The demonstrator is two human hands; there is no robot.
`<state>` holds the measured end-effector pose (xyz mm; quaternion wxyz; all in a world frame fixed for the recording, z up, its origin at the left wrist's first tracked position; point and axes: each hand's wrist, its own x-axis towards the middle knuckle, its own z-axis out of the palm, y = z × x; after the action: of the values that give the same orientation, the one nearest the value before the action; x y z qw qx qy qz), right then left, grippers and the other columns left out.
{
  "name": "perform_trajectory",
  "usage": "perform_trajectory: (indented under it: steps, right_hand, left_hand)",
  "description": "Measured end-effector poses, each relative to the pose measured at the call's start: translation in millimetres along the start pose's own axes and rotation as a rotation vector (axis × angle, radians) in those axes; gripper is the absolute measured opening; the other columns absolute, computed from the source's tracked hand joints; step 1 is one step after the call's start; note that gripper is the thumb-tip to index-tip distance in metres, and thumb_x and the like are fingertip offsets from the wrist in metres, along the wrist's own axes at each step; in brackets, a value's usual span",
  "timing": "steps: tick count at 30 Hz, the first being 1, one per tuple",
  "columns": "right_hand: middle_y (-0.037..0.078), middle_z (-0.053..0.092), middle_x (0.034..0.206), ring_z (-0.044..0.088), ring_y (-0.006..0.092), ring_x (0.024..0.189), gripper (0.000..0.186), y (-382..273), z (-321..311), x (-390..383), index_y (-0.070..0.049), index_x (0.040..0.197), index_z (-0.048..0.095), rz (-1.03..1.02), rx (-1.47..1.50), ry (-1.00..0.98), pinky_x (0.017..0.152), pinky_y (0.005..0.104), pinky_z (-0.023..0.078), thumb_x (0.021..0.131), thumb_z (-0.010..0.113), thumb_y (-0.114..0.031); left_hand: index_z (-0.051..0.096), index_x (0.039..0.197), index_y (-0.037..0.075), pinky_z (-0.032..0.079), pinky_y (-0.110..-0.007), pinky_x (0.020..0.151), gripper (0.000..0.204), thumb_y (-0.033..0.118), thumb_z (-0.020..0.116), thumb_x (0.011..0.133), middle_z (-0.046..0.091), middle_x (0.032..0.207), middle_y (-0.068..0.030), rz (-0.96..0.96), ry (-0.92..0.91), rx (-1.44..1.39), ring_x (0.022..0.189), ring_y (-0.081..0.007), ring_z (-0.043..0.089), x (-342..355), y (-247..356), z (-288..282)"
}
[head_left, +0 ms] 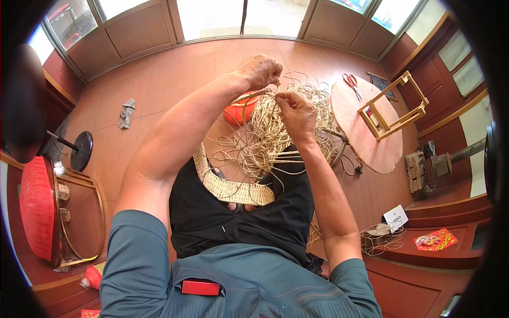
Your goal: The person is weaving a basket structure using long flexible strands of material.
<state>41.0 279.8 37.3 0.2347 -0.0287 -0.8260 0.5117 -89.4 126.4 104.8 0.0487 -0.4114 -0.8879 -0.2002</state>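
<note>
My left hand (260,71) is closed in a pinch, held above a loose heap of straw-coloured cord (260,132). Just below it, my right hand (298,116) pinches the cord between thumb and fingertips. A short strand runs between the two hands. Across my thighs lies a curved woven band (238,192) of the same pale colour, its left end rising under my left forearm. Many loose strands trail from the heap over my right knee. A round orange-red object (241,112) shows partly behind the cord.
A round board (366,138) at the right carries red-handled scissors (351,85) and a small wooden frame (395,106). Left of me stand a red-covered round item (37,212) and a black round base (82,151). A crumpled grey cloth (126,114) lies on the tiled floor.
</note>
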Motion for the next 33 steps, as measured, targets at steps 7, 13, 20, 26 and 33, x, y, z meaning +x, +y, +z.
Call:
perform_trajectory:
  steps: [7,13,20,26,33]
  right_hand:
    - [0.009,0.077,0.084,0.072,0.0157,0.075,0.017,3,-14,8,-0.003,0.104,0.082,0.078,-0.045,-0.075,0.073,0.0344,0.058,0.099,0.08,-0.019]
    - [0.009,0.079,0.086,0.072,0.0153,0.076,0.022,3,-10,17,-0.001,0.107,0.08,0.111,-0.024,-0.174,0.073,0.0348,0.058,0.101,0.077,-0.022]
    - [0.0,0.068,0.076,0.061,0.0063,0.063,0.021,2,-10,16,0.001,0.109,0.076,0.117,0.052,-0.235,0.055,0.0255,0.051,0.107,0.073,-0.02]
    - [0.0,0.069,0.078,0.063,0.0063,0.067,0.017,11,-11,7,-0.002,0.11,0.078,0.003,0.025,-0.135,0.057,0.0251,0.053,0.106,0.074,-0.018]
    - [0.012,0.074,0.094,0.071,0.0211,0.084,0.012,8,-3,-2,-0.002,0.107,0.081,-0.037,0.09,-0.05,0.077,0.035,0.057,0.099,0.077,-0.009]
  left_hand:
    - [0.074,0.115,0.005,0.058,-0.046,0.086,0.019,0.019,0.064,0.106,0.079,0.102,-0.0166,-0.188,0.552,-0.213,0.092,-0.036,0.076,-48,46,0]
    - [0.048,0.153,0.001,0.059,-0.045,0.089,0.047,0.008,0.058,0.107,0.075,0.127,-0.0233,-0.333,0.507,-0.702,0.093,-0.0347,0.078,-119,88,67]
    - [0.038,0.163,0.003,0.06,-0.041,0.077,0.057,0.009,0.057,0.11,0.076,0.12,-0.0199,-0.229,0.651,-0.644,0.077,-0.026,0.073,-92,65,107]
    - [0.053,0.141,0.005,0.059,-0.055,0.079,0.037,0.018,0.059,0.107,0.075,0.097,-0.0241,-0.32,0.526,-0.329,0.09,-0.0436,0.076,-110,93,76]
    - [0.062,0.124,0.008,0.058,-0.055,0.074,0.021,0.019,0.057,0.107,0.073,0.079,-0.0217,-0.368,0.501,-0.316,0.08,-0.0435,0.076,-118,84,72]
